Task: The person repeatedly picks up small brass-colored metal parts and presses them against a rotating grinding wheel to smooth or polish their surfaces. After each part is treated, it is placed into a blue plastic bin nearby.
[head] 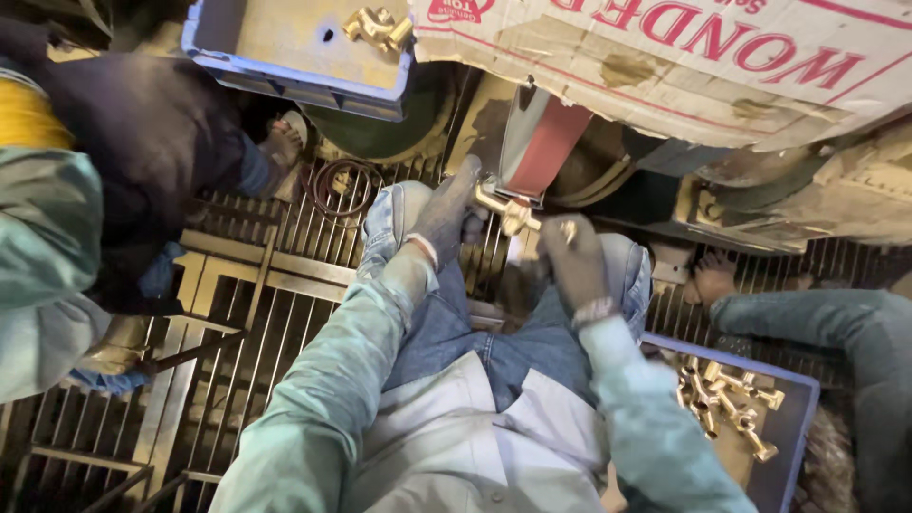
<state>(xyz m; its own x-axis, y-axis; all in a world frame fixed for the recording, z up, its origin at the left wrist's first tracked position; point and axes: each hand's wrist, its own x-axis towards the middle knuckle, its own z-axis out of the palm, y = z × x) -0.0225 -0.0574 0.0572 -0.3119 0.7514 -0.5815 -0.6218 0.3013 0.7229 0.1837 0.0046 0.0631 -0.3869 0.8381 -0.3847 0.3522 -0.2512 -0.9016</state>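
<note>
Workpiece: small T-shaped brass fitting (511, 215), shiny yellow metal, held above the knees just below the red-brown sanding belt (543, 144).
Axis: long body roughly level, running left to right across the view, slightly down toward the right; short stub pointing toward the belt.
Left hand (446, 217): grey-gloved, fingers stretched up and forward, thumb and fingertips pinching the left end of the fitting; palm turned inward, wrist bent over the left knee.
Right hand (573, 261): grey-gloved, curled closed around the right end of the fitting, knuckles up, wrist low over the right thigh.
Forearms: pale green sleeves coming in from the bottom edge and converging on the fitting.
Lap: blue jeans and a white apron beneath the hands.
Near right: blue plastic tray (796, 446) beside the right elbow, holding a heap of loose brass fittings (727, 401).
Far left: second blue plastic tray (294, 78) above, one brass fitting on its cardboard liner.
Overhead: torn cardboard sheet (693, 57) with red print over the machine.
Floor: metal grating (256, 313) with a coil of wire (340, 186).
Others: dark-clothed person at left, a jeans-clad leg and bare foot at right.
</note>
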